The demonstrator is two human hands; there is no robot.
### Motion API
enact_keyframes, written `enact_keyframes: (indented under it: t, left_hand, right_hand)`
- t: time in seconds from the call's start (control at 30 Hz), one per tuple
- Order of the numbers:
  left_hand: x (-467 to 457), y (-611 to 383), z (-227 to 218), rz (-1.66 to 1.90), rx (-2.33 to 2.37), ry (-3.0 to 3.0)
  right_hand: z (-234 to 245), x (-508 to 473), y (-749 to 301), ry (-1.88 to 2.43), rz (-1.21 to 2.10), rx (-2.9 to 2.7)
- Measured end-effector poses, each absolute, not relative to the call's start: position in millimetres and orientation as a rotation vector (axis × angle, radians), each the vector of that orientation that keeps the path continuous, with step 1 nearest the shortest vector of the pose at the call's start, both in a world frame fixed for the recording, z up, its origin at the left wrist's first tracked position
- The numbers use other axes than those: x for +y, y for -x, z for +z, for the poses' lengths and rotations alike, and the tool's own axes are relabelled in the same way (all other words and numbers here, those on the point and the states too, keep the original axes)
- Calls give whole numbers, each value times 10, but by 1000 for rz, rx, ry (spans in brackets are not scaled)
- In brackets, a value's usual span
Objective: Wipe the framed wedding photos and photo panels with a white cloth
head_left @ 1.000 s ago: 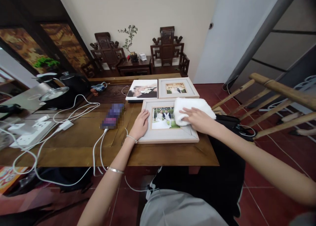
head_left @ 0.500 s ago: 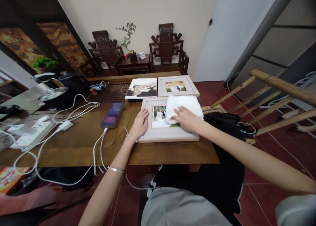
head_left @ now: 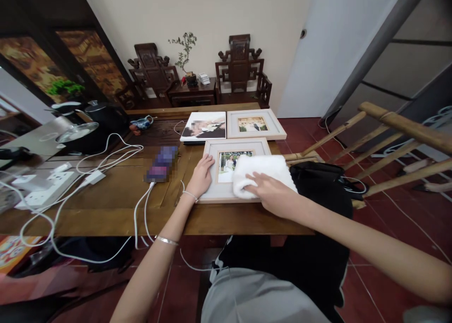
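A light wooden picture frame (head_left: 183,199) would be hard to mistake: pale mat, a photo of two people in wedding clothes, lying flat near the table's front edge. My left hand (head_left: 201,174) rests along its left border, fingers stretched out and lying on the rim. In my right hand (head_left: 270,193) is a folded white towel (head_left: 270,167), fingers bent over its near left part. The towel lies across the frame's right half and lower right corner, hiding part of the photo. Behind it sit a second picture frame (head_left: 233,125) and a white-edged photo panel (head_left: 208,133).
A phone (head_left: 160,164) with a white cable lies left of the frame. Farther left are a white power strip (head_left: 47,189), tangled cords and a black pot (head_left: 79,141). A bamboo chair (head_left: 388,120) stands to the right, with a black bag (head_left: 318,172) beside the table.
My right hand has drawn the towel down toward me across the frame, uncovering the photo's upper right. My left hand stays on the left border.
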State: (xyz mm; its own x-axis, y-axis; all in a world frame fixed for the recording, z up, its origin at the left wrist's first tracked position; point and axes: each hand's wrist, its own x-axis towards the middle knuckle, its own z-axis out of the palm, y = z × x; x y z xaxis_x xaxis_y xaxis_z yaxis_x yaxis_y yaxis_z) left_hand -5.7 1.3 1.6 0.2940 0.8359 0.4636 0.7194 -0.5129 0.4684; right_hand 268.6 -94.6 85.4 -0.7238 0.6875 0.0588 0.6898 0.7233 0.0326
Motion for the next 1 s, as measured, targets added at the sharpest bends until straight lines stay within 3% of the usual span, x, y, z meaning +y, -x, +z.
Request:
enact_keyframes:
  t: [0.2, 0.4, 0.8, 1.0]
  left_hand:
    - [5, 58, 32, 1015, 1445, -2377]
    - [-1, 53, 38, 1012, 1460, -2371]
    - [-15, 31, 38, 1016, 1461, -2385]
    - [-4, 41, 27, 1007, 1463, -2409]
  right_hand:
    - [617, -163, -2689, 1284, -410, -2738]
    - [639, 105, -2593, 1387, -485, -2777]
    - [1149, -1171, -2682, 1057, 47, -3062]
    - [936, -1048, -2617, 1164, 160, -2922]
